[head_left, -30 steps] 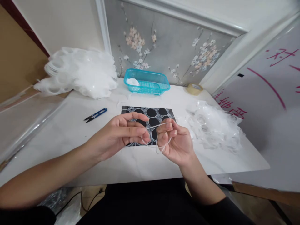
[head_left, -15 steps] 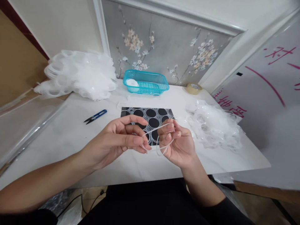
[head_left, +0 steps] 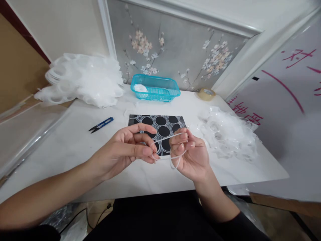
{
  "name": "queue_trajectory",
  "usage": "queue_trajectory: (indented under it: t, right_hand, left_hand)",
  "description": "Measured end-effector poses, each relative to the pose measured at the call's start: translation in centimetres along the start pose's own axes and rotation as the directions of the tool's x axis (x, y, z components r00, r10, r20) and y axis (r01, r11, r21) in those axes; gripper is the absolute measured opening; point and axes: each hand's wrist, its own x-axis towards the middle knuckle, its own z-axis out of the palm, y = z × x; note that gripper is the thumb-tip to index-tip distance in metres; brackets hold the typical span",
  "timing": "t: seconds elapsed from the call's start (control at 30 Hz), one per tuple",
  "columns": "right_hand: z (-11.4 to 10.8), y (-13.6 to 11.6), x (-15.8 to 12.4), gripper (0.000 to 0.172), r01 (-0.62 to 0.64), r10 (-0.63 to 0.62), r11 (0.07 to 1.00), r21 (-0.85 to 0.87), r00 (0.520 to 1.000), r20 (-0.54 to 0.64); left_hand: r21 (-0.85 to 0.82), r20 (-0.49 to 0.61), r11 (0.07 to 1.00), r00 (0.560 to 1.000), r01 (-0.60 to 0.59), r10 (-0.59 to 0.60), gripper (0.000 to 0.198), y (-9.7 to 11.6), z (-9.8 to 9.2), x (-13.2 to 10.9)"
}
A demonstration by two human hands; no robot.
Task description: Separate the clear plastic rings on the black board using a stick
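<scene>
A thin white cord-like loop (head_left: 165, 138) is stretched between my two hands above the table. My left hand (head_left: 122, 150) has the loop's left end between thumb and fingertips, with the index finger extended over it. My right hand (head_left: 193, 157) is closed, its fingertips and thumb pinching the right end. A smaller curl of the same white strand hangs below the right fingers. Behind the hands lies a black sheet (head_left: 163, 130) printed with rows of circles, partly covered by my fingers.
Blue thread snips (head_left: 101, 125) lie on the white table (head_left: 120, 187) at left. A pile of white plastic rings (head_left: 85, 80) stands back left, a clear-white heap (head_left: 228, 134) at right. A turquoise basket (head_left: 155, 88) holding something white and a tape roll (head_left: 207, 94) sit at the back.
Both hands keep nearly the same pose and hold. The small curl under my right fingers has shifted slightly and looks narrower. The whole view has moved a little.
</scene>
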Motion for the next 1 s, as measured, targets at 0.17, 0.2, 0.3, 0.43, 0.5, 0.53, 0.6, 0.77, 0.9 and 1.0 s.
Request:
queue_trajectory:
  t: [0.17,0.2,0.3,0.43,0.5,0.53,0.6,0.77,0.9,1.0]
  right_hand:
    - [-0.3,0.7,0.5,0.014,0.107,-0.101,0.989,-0.101,0.993,0.057]
    - [-0.4,0.9,0.7,0.017,0.138,-0.13,0.982,-0.131,0.989,0.068]
    - [-0.9,1.4,1.4,0.021,0.19,-0.189,0.965,-0.178,0.982,0.023]
    - [-1.4,1.6,1.9,0.015,0.22,-0.223,0.967,-0.132,0.975,-0.006]
    - [-1.4,1.7,1.9,0.011,0.243,-0.243,0.966,-0.086,0.97,0.015]
    - [-1.4,1.7,1.9,0.011,0.246,-0.245,0.967,-0.065,0.969,0.023]
    - [-1.2,1.8,1.9,0.01,0.233,-0.232,0.972,-0.032,0.972,0.036]
    - [-0.9,2.0,1.8,0.006,0.217,-0.216,0.976,-0.003,0.971,0.107]
    - [-0.6,2.1,1.6,0.003,0.216,-0.22,0.976,0.039,0.966,0.136]
    - [-0.3,2.0,1.5,0.007,0.273,-0.27,0.962,-0.027,0.959,0.086]
  left_hand:
    - [0.01,-0.048,1.0,0.998,0.03,-0.029,0.033,-0.7,-0.4,0.8]
    - [0.017,-0.077,0.999,0.996,0.035,-0.034,0.031,-0.9,-0.6,1.1]
    - [0.03,-0.143,0.998,0.988,0.055,-0.05,0.029,-1.2,-1.2,1.6]
    - [0.047,-0.153,0.997,0.987,0.067,-0.059,0.03,-1.1,-1.3,1.8]
    - [0.127,-0.152,0.992,0.988,0.007,0.012,0.029,-0.9,-1.1,1.7]
    - [0.189,-0.151,0.981,0.986,-0.044,0.074,0.028,-0.9,-1.0,1.6]
    - [0.33,-0.135,0.932,0.971,-0.146,0.2,0.028,-1.1,-0.9,1.3]
    - [0.66,0.028,0.686,0.922,-0.307,0.386,0.027,-2.0,-0.8,0.5]
    - [0.841,0.207,0.347,0.839,-0.415,0.504,0.029,-2.9,-0.4,0.1]
    - [0.88,0.182,0.335,0.89,-0.338,0.418,0.026,-3.2,0.0,0.2]
